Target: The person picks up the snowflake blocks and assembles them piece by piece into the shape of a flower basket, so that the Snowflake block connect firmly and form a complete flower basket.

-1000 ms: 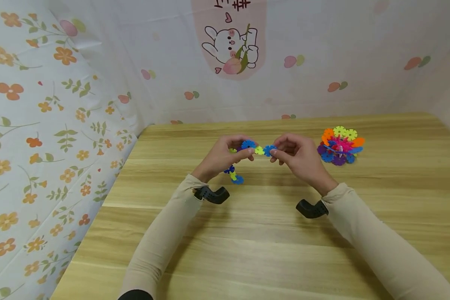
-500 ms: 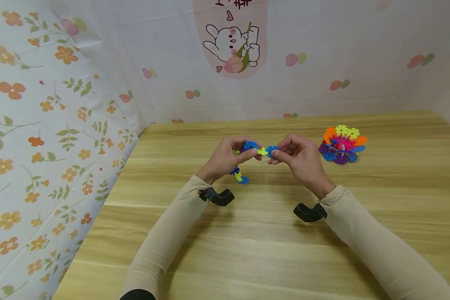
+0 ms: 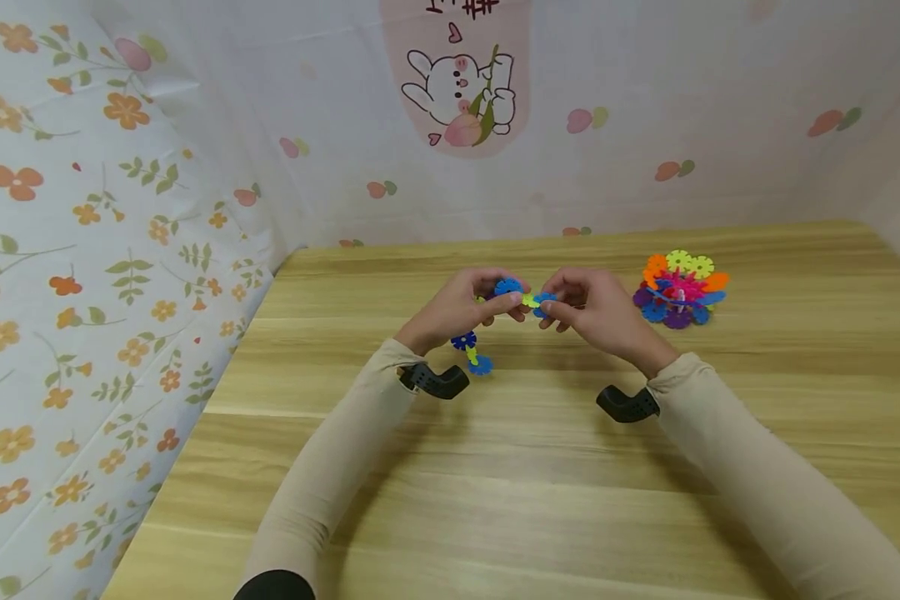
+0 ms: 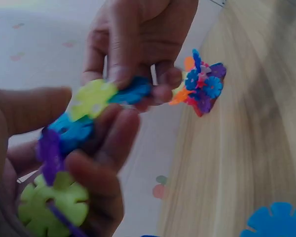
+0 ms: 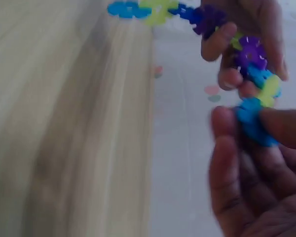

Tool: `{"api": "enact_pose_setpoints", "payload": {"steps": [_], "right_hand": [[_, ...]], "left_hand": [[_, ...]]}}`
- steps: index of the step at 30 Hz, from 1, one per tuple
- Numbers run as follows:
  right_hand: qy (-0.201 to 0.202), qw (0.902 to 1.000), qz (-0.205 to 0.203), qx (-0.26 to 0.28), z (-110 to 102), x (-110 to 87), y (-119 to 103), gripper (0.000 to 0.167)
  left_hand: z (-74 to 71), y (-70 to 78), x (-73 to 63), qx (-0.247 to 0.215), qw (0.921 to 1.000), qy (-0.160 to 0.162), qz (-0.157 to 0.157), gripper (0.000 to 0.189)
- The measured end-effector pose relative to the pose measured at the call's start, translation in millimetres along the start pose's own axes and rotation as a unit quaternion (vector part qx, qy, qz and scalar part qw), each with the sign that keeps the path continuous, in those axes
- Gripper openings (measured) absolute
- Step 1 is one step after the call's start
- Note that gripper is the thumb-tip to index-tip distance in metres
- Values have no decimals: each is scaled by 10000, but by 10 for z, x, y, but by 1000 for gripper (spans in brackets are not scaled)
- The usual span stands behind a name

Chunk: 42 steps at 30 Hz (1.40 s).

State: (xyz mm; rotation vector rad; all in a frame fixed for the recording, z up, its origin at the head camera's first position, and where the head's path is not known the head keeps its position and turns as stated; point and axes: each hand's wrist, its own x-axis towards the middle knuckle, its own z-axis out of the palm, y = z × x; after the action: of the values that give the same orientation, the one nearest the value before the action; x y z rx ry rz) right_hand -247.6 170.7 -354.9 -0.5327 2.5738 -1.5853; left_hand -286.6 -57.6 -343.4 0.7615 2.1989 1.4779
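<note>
A chain of snowflake-shaped interlocking discs [image 4: 52,202] in blue, yellow and purple hangs between both hands above the table. My left hand [image 3: 457,307] grips its middle, with a purple disc [image 4: 50,157] and a blue disc [image 4: 71,134] among its fingers. At the right end, my right hand [image 3: 603,317] pinches a blue disc [image 5: 254,121] between thumb and fingers. A yellow disc [image 4: 94,98] joins that one to the part in my left hand. The other end dangles below the left hand, finishing in a light blue disc [image 3: 480,365]. Fingers cover part of the chain.
A multicoloured flower-like cluster of discs [image 3: 678,292] stands on the wooden table [image 3: 495,500] to the right of my right hand. A patterned cloth [image 3: 330,108] hangs behind the table, and a floral one [image 3: 82,333] at its left.
Both hands stay close together in nearly the same place. The blue disc in the right hand has tilted, and the hanging end of the chain has swung slightly.
</note>
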Motion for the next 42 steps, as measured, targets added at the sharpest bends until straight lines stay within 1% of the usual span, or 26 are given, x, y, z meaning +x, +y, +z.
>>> {"api": "enact_pose_setpoints", "payload": {"steps": [2, 3, 6, 8, 11, 14, 16, 18, 20, 21, 22, 24, 26, 29, 31, 34, 36, 39, 42], "right_hand": [[-142, 9983, -15, -565, -47, 4, -1, 9], [-147, 9973, 20, -718, -67, 2, 1, 8], [46, 9966, 237, -783, -128, -28, 14, 9], [280, 9968, 410, -632, -168, -57, 29, 10], [650, 9958, 589, -255, -223, -95, 57, 13], [969, 9934, 620, -4, -266, -130, 91, 16], [1184, 9910, 620, 125, -287, -152, 121, 18], [1363, 9881, 663, 244, -306, -175, 153, 20], [1509, 9846, 762, 445, -321, -193, 181, 21], [1548, 9830, 811, 568, -329, -201, 195, 21], [1556, 9813, 893, 697, -337, -208, 207, 20], [1425, 9806, 1001, 896, -354, -222, 237, 21], [1229, 9809, 1103, 1024, -369, -231, 271, 23], [825, 9827, 1322, 997, -378, -231, 330, 27], [586, 9832, 1532, 799, -363, -206, 377, 28], [295, 9813, 1833, 515, -294, -137, 451, 28], [180, 9791, 1981, 420, -224, -79, 493, 28], [122, 9756, 2150, 419, -127, 3, 530, 28], [80, 9731, 2276, 354, -62, 82, 541, 28]], "left_hand": [[-18, 9, 22, -123, 9998, -81, -95, 27], [-25, 15, 26, -188, 9997, -90, -111, 29], [-40, 13, 37, -393, 9991, -9, -144, 35], [-36, -6, 47, -630, 9980, 40, -101, 40], [-16, -83, 65, -1039, 9946, 35, 14, 48], [23, -196, 61, -1570, 9875, -24, 102, 57], [56, -275, 45, -1920, 9814, -60, 80, 61], [93, -345, 31, -2258, 9741, -94, 56, 59], [132, -399, 22, -2447, 9695, -124, 83, 50], [152, -417, 21, -2477, 9687, -120, 76, 46], [171, -431, 23, -2469, 9689, -117, 75, 43], [206, -448, 28, -2407, 9706, -75, 40, 43], [235, -458, 36, -2352, 9719, -36, -42, 44], [260, -471, 40, -2220, 9748, 67, -225, 43], [268, -476, 32, -2192, 9738, 298, -523, 47], [257, -501, 10, -1921, 9734, 721, -1017, 53], [240, -519, -8, -1728, 9709, 1005, -1322, 56], [201, -565, -21, -1320, 9716, 1255, -1513, 52], [168, -604, -23, -1088, 9665, 1570, -1717, 49]]}}
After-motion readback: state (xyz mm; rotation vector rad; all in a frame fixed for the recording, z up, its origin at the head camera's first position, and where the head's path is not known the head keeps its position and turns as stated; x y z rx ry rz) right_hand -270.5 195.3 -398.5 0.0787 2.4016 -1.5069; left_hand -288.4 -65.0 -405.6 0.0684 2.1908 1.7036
